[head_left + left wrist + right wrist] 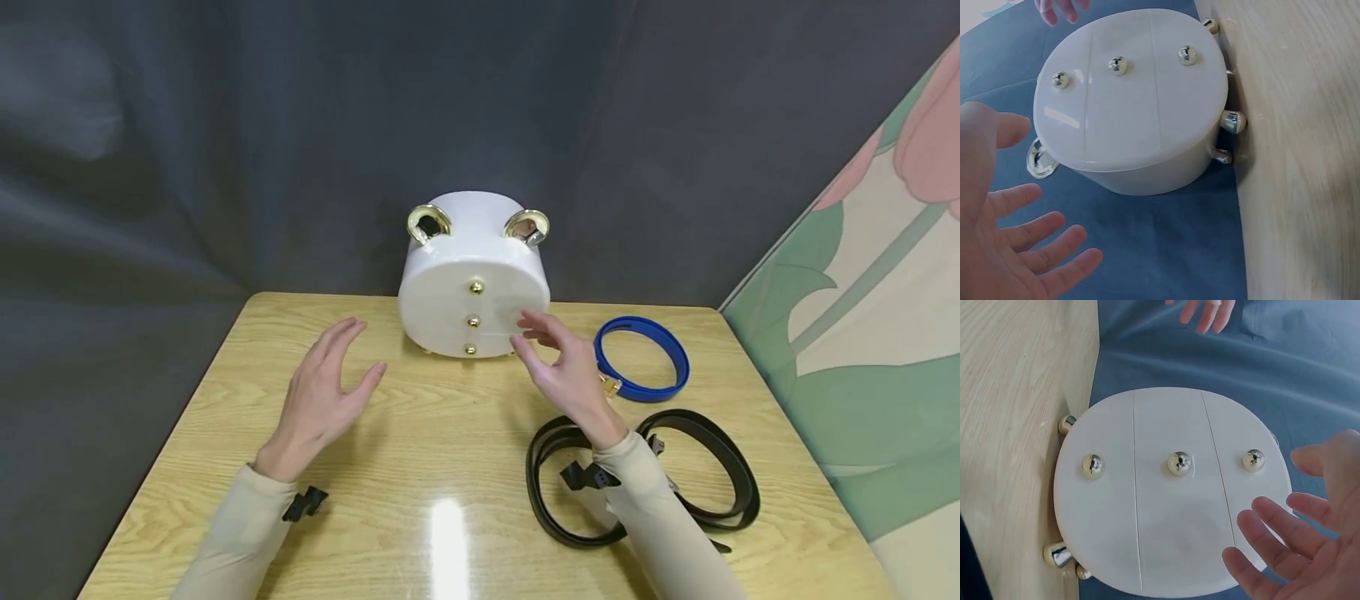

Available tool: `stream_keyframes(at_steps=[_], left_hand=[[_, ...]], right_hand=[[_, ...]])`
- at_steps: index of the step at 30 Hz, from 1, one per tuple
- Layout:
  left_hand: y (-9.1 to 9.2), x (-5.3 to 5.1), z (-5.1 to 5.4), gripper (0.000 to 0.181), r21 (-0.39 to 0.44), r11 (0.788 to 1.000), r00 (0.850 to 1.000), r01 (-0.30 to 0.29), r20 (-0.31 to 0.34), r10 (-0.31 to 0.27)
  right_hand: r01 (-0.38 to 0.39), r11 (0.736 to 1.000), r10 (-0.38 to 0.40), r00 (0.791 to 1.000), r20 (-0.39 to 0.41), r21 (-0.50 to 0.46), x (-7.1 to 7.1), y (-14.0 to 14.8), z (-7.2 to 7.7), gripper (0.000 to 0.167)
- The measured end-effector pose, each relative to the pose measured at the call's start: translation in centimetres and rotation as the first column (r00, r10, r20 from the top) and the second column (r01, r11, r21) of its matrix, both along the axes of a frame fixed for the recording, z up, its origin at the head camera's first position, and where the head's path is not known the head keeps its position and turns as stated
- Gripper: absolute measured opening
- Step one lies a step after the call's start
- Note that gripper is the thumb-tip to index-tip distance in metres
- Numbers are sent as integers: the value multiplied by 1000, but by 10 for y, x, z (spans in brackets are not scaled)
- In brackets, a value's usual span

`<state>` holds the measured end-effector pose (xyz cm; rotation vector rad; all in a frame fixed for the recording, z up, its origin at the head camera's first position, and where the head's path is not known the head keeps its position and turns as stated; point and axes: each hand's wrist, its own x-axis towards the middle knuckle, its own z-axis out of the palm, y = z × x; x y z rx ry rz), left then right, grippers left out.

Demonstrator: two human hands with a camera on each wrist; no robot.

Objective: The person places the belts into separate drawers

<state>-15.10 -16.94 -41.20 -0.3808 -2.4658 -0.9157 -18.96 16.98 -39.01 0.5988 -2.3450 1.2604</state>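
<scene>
A glossy white oval box point(435, 304) stands at the back of the table on small gold feet. Two gold ear-like rings top it, and its front carries a column of gold round knobs point(1117, 65) with thin seams between them, like small drawers. My left hand point(318, 396) hovers to the left and in front of the box, fingers spread, touching nothing. On the other side my right hand point(566, 371) is raised before the box's right edge, fingers loosely bent and holding nothing. Both palms face inward, as the wrist views show. In the right wrist view, my right hand point(1310, 531) overlaps the box's face.
A coiled blue belt point(678, 362) with a gold buckle lies to the right of the box. Nearer, two coiled black belts point(742, 479) lie partly under my right forearm. A dark curtain point(480, 100) hangs behind the wooden table point(390, 467); a flowered cloth point(870, 333) borders the right.
</scene>
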Motion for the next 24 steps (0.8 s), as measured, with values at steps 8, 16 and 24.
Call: stream_keyframes(at_steps=[8,16,24], left_hand=[[12,-8,-3,62,19,1000,998,12,57,-13],[28,-17,0,62,53,998,995,37,90,-42],[41,-26,6,63,91,993,993,71,91,-79]], right_hand=[[-23,999,26,997,70,-38,-8,-11,5,40],[-19,997,27,994,109,-72,-18,-22,9,38],[-28,995,40,991,124,-100,-24,-28,12,36]])
